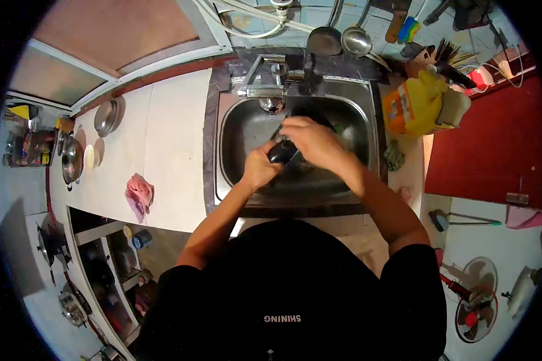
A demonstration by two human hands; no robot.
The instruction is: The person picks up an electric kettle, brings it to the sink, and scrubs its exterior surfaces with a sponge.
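Over the steel sink (235, 129), my left hand (261, 166) is closed around a dark, glossy rounded object (281, 152) whose kind I cannot make out. My right hand (313, 142) reaches across from the right, its fingers bent together at the upper end of the object. Those fingers are slightly blurred, and whatever lies under them is hidden. Just above both hands is the chrome faucet (265, 91). Behind the right hand, something dark and round (320, 122) sits in the basin, partly covered, with a bit of green beside it.
A pink cloth (140, 197) lies on the white counter (174, 138) to the left, with a lidded metal pot (72, 159) farther out. Right of the sink are a green scouring pad (394, 156) and a yellow bag (424, 103). Ladles (356, 41) hang on the back wall.
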